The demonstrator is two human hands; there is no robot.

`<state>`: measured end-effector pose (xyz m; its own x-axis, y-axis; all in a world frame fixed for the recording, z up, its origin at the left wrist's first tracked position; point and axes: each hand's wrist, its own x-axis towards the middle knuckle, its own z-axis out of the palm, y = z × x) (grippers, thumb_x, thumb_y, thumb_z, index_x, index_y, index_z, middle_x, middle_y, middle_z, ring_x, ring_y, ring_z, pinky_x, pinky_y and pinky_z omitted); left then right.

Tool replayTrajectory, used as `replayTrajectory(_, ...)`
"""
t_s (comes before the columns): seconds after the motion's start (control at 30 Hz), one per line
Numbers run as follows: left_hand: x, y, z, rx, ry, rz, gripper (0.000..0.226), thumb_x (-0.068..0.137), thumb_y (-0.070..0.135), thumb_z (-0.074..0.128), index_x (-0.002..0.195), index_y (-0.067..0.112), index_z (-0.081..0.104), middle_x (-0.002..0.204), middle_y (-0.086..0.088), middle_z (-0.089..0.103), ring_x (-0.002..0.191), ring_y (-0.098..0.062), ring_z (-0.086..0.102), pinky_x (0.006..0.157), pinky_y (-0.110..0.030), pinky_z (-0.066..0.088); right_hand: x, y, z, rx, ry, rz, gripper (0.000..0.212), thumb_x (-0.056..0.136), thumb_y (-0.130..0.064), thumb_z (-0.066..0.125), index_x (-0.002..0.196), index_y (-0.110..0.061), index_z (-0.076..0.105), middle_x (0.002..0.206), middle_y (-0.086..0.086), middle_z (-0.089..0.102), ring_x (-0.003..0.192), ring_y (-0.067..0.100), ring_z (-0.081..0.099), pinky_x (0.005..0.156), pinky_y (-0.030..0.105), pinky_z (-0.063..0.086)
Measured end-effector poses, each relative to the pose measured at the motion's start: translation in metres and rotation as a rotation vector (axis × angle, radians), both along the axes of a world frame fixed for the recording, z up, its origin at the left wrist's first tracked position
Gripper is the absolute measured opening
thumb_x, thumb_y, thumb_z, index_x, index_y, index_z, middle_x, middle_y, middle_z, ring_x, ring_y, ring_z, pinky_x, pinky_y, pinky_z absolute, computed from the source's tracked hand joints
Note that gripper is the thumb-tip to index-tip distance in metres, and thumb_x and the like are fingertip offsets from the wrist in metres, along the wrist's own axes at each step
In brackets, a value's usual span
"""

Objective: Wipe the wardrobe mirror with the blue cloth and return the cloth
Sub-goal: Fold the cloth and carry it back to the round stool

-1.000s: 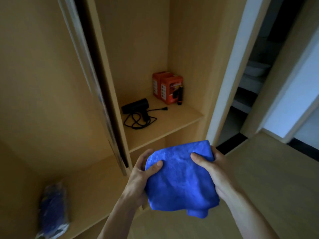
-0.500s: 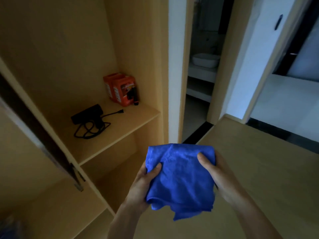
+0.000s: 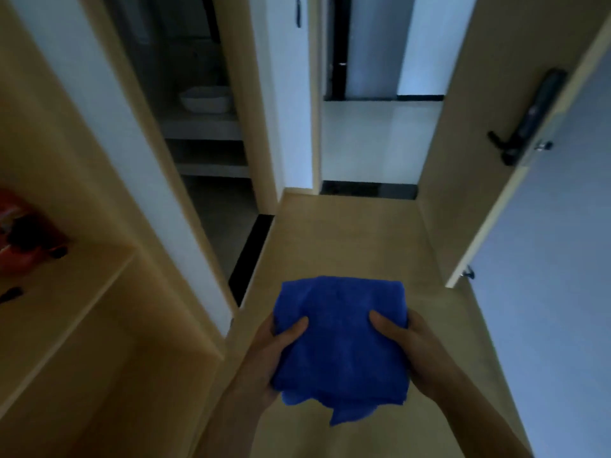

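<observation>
Over a pale wooden floor (image 3: 347, 233), both hands pinch the folded blue microfibre cloth (image 3: 340, 345): left hand (image 3: 264, 358), right hand (image 3: 416, 348), thumbs on top; it looks soft, light, best gripped at its edges.

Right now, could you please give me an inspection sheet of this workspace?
Surface: wardrobe shelf, wooden, at left.
Job's things: blue cloth, bunched, held above the floor; mirror not in view.
Clutter: red boxes on the shelf, blurred.
Hands: left hand and right hand each grip a side of the cloth, thumbs on top.
Cables: nothing seen.
Surroundings: wooden floor, door with black handle at right, white basin through a doorway.
</observation>
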<state>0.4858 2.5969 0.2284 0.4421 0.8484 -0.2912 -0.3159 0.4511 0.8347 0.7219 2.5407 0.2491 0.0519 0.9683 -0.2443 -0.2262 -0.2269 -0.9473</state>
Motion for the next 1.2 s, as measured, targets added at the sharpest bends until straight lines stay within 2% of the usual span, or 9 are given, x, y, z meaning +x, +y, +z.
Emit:
replayTrajectory(0.13, 0.027, 0.025, 0.002, 0.081, 0.061, -0.21, 0.044, 0.093, 0.037, 0.076, 0.135, 0.028, 0.064, 0.139, -0.007, 0.065, 0.127, -0.03, 0.064, 0.093, -0.04, 0.058, 0.009, -0.022, 0.001, 0.054, -0.11, -0.196, 0.031, 0.097, -0.038, 0.065, 0.127, -0.03, 0.061, 0.124, 0.0, 0.071, 0.113, 0.019, 0.069, 0.087, 0.028, 0.059)
replayTrajectory(0.3, 0.049, 0.041, 0.005, 0.049, 0.064, -0.43, 0.054, 0.096, 0.062, 0.061, 0.139, 0.03, 0.06, 0.141, -0.003, 0.064, 0.13, -0.026, 0.062, 0.099, -0.042, 0.056, 0.001, -0.056, 0.003, 0.003, -0.2, -0.475, 0.026, 0.091, -0.047, 0.069, 0.114, -0.034, 0.067, 0.112, -0.005, 0.075, 0.104, 0.014, 0.072, 0.077, 0.028, 0.06)
replayTrajectory(0.4, 0.068, 0.032, -0.003, 0.044, 0.094, -0.501, 0.048, 0.098, 0.06, 0.058, 0.137, 0.033, 0.059, 0.137, -0.002, 0.067, 0.125, -0.026, 0.066, 0.093, -0.042, 0.058, -0.003, -0.092, -0.003, -0.053, -0.122, -0.594, 0.025, 0.089, -0.047, 0.073, 0.111, -0.038, 0.069, 0.114, -0.002, 0.075, 0.105, 0.017, 0.072, 0.084, 0.035, 0.058)
replayTrajectory(0.53, 0.107, 0.001, -0.01, 0.148, 0.199, -0.684, 0.047, 0.09, 0.057, 0.067, 0.129, 0.03, 0.061, 0.118, -0.003, 0.075, 0.109, -0.025, 0.072, 0.083, -0.042, 0.061, -0.008, -0.162, -0.01, -0.097, 0.023, -0.794, 0.041, 0.085, -0.043, 0.077, 0.117, -0.019, 0.07, 0.117, 0.012, 0.074, 0.109, 0.03, 0.071, 0.085, 0.038, 0.058)
replayTrajectory(0.6, 0.127, -0.021, -0.011, 0.222, 0.262, -0.831, 0.051, 0.092, 0.056, 0.063, 0.132, 0.024, 0.059, 0.121, -0.007, 0.073, 0.105, -0.024, 0.072, 0.087, -0.038, 0.059, -0.014, -0.2, -0.011, -0.089, 0.009, -0.912, 0.038, 0.089, -0.043, 0.071, 0.119, -0.019, 0.069, 0.118, 0.012, 0.073, 0.112, 0.031, 0.069, 0.088, 0.041, 0.056)
replayTrajectory(0.67, 0.143, -0.044, -0.014, 0.211, 0.264, -1.003, 0.05, 0.104, 0.046, 0.053, 0.142, 0.013, 0.053, 0.134, -0.02, 0.065, 0.102, -0.026, 0.072, 0.078, -0.022, 0.059, -0.023, -0.236, -0.012, -0.077, -0.03, -1.046, 0.038, 0.091, -0.043, 0.067, 0.125, -0.025, 0.064, 0.124, 0.006, 0.071, 0.118, 0.026, 0.067, 0.097, 0.046, 0.051)
replayTrajectory(0.87, 0.179, -0.141, 0.01, 0.095, 0.062, -1.431, 0.048, 0.105, 0.049, 0.053, 0.142, 0.018, 0.057, 0.137, -0.019, 0.064, 0.128, -0.035, 0.062, 0.091, -0.037, 0.058, -0.06, -0.334, -0.006, -0.11, -0.133, -1.388, 0.026, 0.096, -0.05, 0.06, 0.118, -0.035, 0.063, 0.117, -0.003, 0.073, 0.109, 0.016, 0.07, 0.091, 0.039, 0.054)
replayTrajectory(1.07, 0.192, -0.263, 0.023, 0.175, 0.091, -1.578, 0.042, 0.102, 0.054, 0.057, 0.136, 0.03, 0.061, 0.137, -0.007, 0.067, 0.126, -0.026, 0.065, 0.091, -0.036, 0.059, -0.098, -0.444, -0.002, -0.21, -0.167, -1.651, 0.026, 0.096, -0.052, 0.059, 0.109, -0.031, 0.066, 0.105, -0.002, 0.076, 0.098, 0.016, 0.073, 0.086, 0.041, 0.058)
replayTrajectory(1.2, 0.189, -0.35, 0.024, 0.19, 0.071, -1.688, 0.046, 0.097, 0.059, 0.062, 0.137, 0.036, 0.059, 0.138, -0.002, 0.067, 0.127, -0.025, 0.064, 0.097, -0.044, 0.056, -0.132, -0.525, 0.007, -0.242, -0.206, -1.77, 0.03, 0.093, -0.055, 0.063, 0.103, -0.027, 0.069, 0.097, -0.002, 0.077, 0.089, 0.015, 0.074, 0.069, 0.026, 0.059)
